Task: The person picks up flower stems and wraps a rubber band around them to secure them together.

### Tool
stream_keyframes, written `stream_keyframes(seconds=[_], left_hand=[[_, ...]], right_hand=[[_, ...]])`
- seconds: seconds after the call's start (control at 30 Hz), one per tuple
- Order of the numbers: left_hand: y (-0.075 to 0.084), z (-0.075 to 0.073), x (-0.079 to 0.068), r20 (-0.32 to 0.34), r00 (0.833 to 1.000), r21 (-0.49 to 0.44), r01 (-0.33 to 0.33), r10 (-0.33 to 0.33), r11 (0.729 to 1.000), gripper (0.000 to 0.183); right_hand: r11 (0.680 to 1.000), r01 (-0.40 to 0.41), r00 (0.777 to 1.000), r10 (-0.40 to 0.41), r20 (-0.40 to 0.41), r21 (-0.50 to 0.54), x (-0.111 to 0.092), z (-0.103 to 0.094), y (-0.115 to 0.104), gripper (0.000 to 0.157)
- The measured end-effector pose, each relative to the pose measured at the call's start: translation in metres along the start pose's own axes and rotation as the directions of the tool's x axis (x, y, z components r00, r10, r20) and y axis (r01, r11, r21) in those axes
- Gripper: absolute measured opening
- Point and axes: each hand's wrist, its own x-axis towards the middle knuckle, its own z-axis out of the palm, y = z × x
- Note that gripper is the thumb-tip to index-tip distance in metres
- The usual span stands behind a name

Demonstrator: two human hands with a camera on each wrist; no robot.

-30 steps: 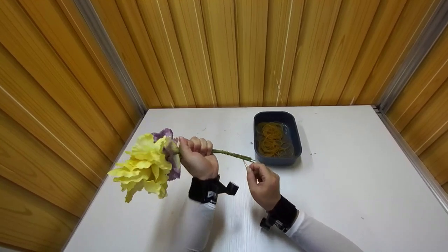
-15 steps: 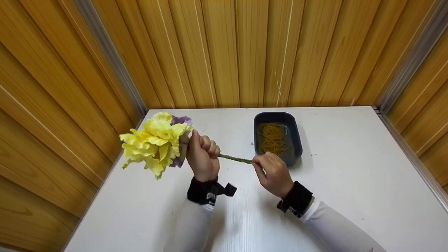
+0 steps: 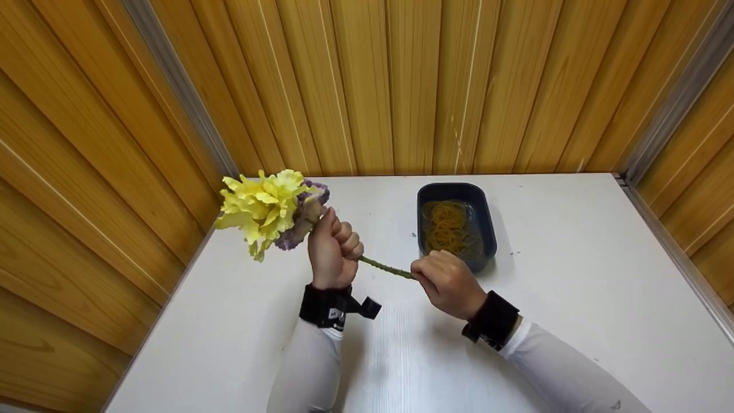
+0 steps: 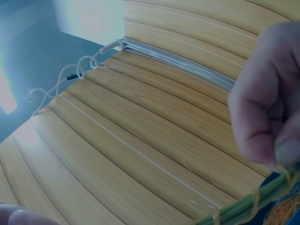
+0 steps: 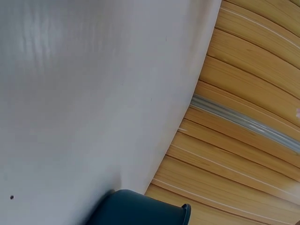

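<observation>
Yellow artificial flowers (image 3: 264, 201) and purple ones (image 3: 291, 234) form a bunch at the left of the head view. My left hand (image 3: 332, 255) grips their stems just below the blooms. The bare green stems (image 3: 387, 268) slant down to the right, above the table. At the stem ends my right hand (image 3: 452, 285) has its fingers curled over them. In the left wrist view, its thumb and forefinger pinch a yellow rubber band (image 4: 255, 202), which winds in spaced turns around the stem bundle (image 4: 236, 211). The tips of the stems are hidden by the right hand.
A dark blue box (image 3: 492, 244) holding loose yellow rubber bands (image 3: 447, 221) stands just behind the right hand. Small specks lie on the white table (image 3: 562, 258). Wood-panelled walls (image 3: 413, 86) enclose the table at the back and sides.
The bunch has risen and swung right, its blooms tilting up. My right hand has gone from pulling the thin band below the stems to closing over the stem ends.
</observation>
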Motion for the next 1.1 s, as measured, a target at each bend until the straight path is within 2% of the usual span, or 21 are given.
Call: stream_keyframes(seconds=[0.23,0.43,0.73,0.83,0.93,1.0,1.1], left_hand=[[-0.004,0.001,-0.001,-0.031,0.998,0.011,0.054,-0.054,0.998,0.051],[-0.013,0.002,0.001,-0.037,0.995,0.024,0.091,-0.09,0.996,0.052],[-0.023,0.003,0.005,-0.052,0.985,0.02,0.168,-0.167,0.986,0.053],[-0.02,0.0,0.007,-0.052,0.98,-0.034,0.19,-0.192,0.981,0.053],[-0.017,-0.003,0.008,-0.057,0.975,-0.111,0.206,-0.213,0.972,0.052],[-0.016,-0.005,0.009,-0.068,0.973,-0.148,0.208,-0.22,0.967,0.052],[-0.016,-0.008,0.01,-0.087,0.972,-0.177,0.199,-0.217,0.964,0.052]], right_hand=[[0.995,0.097,0.994,-0.097,0.049,-0.003,0.006,-0.005,-0.001,0.015],[0.984,0.177,0.976,-0.173,0.135,-0.024,0.016,-0.009,0.001,0.012],[0.983,0.184,0.971,-0.183,0.152,0.008,0.017,-0.013,0.003,0.016],[0.987,0.138,0.979,-0.149,0.139,0.085,0.014,-0.016,0.004,0.018],[0.976,0.028,0.984,-0.065,0.164,0.217,0.009,-0.019,0.006,0.017],[0.952,-0.067,0.977,0.003,0.211,0.299,0.006,-0.022,0.006,0.016],[0.904,-0.218,0.949,0.108,0.298,0.367,0.001,-0.025,0.007,0.012]])
